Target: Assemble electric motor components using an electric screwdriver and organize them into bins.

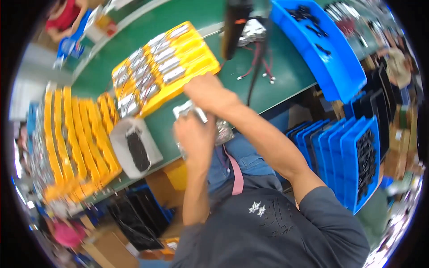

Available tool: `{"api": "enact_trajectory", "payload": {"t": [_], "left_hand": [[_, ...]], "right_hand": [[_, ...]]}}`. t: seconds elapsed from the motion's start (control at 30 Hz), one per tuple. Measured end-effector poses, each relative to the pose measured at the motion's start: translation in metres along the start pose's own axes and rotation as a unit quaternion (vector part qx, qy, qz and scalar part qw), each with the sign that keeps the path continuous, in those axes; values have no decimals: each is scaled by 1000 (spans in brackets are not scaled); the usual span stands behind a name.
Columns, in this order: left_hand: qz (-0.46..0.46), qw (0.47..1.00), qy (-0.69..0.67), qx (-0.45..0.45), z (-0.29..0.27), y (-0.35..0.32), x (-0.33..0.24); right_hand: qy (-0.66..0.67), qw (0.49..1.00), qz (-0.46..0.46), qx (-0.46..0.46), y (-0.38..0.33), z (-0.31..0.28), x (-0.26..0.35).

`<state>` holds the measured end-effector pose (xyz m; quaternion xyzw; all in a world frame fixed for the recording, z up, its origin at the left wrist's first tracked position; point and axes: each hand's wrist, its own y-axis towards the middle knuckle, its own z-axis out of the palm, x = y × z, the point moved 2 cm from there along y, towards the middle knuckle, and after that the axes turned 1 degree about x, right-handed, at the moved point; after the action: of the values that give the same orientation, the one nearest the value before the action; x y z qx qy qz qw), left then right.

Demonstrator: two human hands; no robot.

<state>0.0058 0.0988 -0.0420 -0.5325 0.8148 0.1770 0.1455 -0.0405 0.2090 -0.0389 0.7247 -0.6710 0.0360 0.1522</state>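
My left hand [194, 134], blurred by motion, is closed at the table's near edge around a shiny silvery pack [190, 108], which pokes out past its fingers. My right hand [209, 93] reaches across just beyond it, beside the near right corner of a yellow tray [201, 53]. Its fingers are bent down and hidden from me, so what they hold, if anything, does not show. More crinkled silvery material [224, 132] lies beside my hands, above my lap. Rows of silver battery packs [169, 62] with thin wires sit in the tray's slots.
Left stand stacked yellow trays [80, 138] and a whitish bin [152, 154] with black pieces. A blue bin [333, 67] with black parts is at the far right, nested blue bins [335, 152] below. A dark upright post [234, 27] rises before red leads [268, 67]. Other people work around.
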Motion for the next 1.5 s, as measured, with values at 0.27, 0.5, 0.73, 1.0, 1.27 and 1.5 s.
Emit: {"api": "enact_trajectory", "payload": {"t": [0.27,0.5,0.73,1.0,1.27,1.5], "left_hand": [[79,966,-230,-90,-92,119,-21],[172,979,-94,-47,0,268,-43],[215,952,197,89,72,293,-16],[348,898,259,71,80,337,41],[81,970,208,97,61,319,-27],[24,978,148,147,47,310,-25]], "right_hand": [[263,942,-138,-158,-88,-71,17],[245,938,-154,-189,-177,-176,-47],[210,885,309,-276,-225,-196,-257],[-57,894,393,-206,-225,-160,-408],[-93,902,421,28,-203,-145,-390],[-107,906,407,-43,-197,-145,-384]]}}
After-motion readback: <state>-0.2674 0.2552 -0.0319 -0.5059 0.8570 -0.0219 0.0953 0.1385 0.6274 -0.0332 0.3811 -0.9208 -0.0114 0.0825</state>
